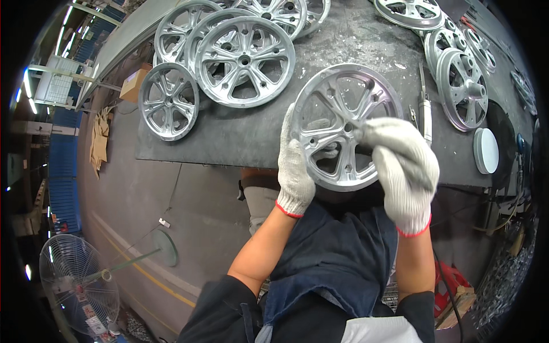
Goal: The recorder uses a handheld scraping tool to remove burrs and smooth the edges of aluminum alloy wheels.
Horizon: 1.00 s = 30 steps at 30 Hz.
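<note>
A silver cast metal wheel point(347, 157) with several spokes is held tilted up at the table's front edge, in front of my body. My left hand point(293, 168), in a white knit glove with a red cuff, grips the rim at its left side; some of its fingers show behind the spokes. My right hand point(405, 163), gloved the same way, is closed in front of the wheel's right half, its fingertips at the central hub. The fingertips are blurred, and whatever they pinch is too indistinct to name.
Several similar wheels point(244, 40) are piled at the table's point(229, 140) back left, with a smaller wheel point(170, 102) leaning there. More wheels point(474, 90) stand at the right. Near them lie a slim white-bodied tool point(426, 117) and a white disc point(486, 151). A fan point(80, 286) stands at lower left.
</note>
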Tool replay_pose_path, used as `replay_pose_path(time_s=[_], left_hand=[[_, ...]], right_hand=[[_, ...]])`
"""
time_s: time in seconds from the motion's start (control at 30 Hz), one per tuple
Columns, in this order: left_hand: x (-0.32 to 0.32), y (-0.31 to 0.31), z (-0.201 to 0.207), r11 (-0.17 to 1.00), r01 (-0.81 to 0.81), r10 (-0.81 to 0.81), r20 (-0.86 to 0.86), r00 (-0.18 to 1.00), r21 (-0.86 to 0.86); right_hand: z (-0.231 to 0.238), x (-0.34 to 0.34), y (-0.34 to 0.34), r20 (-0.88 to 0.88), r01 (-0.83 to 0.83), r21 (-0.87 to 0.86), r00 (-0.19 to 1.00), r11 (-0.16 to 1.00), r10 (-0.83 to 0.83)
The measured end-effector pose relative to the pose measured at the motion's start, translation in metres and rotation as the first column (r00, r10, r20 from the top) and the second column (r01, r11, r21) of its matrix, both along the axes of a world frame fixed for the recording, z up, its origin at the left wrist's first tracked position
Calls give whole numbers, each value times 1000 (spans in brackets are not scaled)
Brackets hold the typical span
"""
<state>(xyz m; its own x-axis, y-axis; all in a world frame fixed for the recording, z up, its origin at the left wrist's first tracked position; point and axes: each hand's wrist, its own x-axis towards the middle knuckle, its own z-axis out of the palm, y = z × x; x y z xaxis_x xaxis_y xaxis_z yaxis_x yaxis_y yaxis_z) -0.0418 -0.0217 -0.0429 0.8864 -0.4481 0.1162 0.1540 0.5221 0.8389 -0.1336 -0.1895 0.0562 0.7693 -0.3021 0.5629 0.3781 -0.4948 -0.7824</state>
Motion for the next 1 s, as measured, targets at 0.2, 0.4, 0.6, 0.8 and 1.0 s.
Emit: replay_pose_path(time_s=[0.2, 0.4, 0.6, 0.8, 1.0], left_hand=[[-2, 5, 8, 998, 3, -1, -48, 999, 56], [-3, 2, 9, 999, -8, 9, -37, 999, 38], [-8, 1, 0, 999, -38, 39, -26, 999, 28], [-4, 3, 3, 1000, -16, 16, -23, 1000, 13], [-2, 0, 4, 1000, -16, 17, -49, 999, 9]], right_hand=[[-9, 13, -10, -66, 0, 10, 998, 1000, 1], [-7, 26, -8, -93, 30, 57, 995, 998, -24], [16, 30, -14, -142, -75, -16, 987, 997, 72], [22, 39, -5, -227, -24, 195, 971, 980, 69], [26, 46, -2, -210, 17, 476, 973, 879, 95]])
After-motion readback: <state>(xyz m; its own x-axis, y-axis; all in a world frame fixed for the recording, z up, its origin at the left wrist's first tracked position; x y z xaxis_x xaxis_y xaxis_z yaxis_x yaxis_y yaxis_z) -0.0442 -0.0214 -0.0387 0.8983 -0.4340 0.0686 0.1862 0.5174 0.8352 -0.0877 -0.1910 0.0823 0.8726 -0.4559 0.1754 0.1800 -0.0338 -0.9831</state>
